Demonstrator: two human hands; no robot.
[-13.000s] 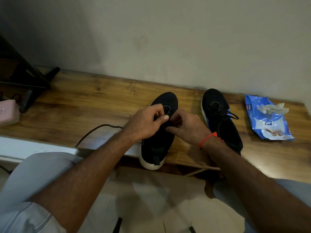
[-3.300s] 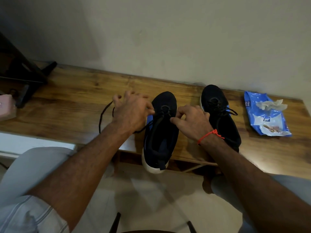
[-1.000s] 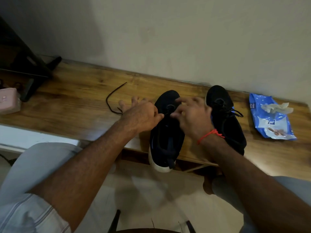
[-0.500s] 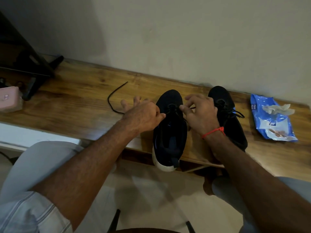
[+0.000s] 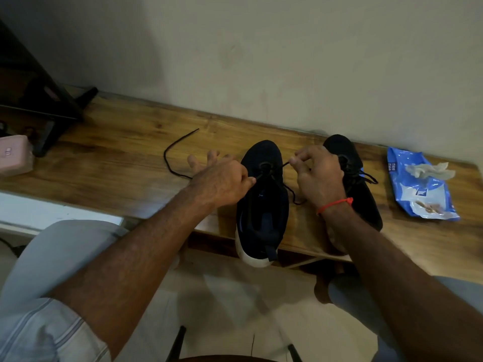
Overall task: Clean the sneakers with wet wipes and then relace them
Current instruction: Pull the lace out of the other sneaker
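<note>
I see left hand (image 5: 222,182) and right hand (image 5: 317,176) each pinching lace (image 5: 286,164) ends, near shoe (image 5: 262,194) between, toe pointing away.

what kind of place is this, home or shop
Most likely a room at home, not a shop. A plain wooden bench stands against a bare painted wall over a tiled floor, with only one pair of sneakers and an opened wipes pack on it.
</note>
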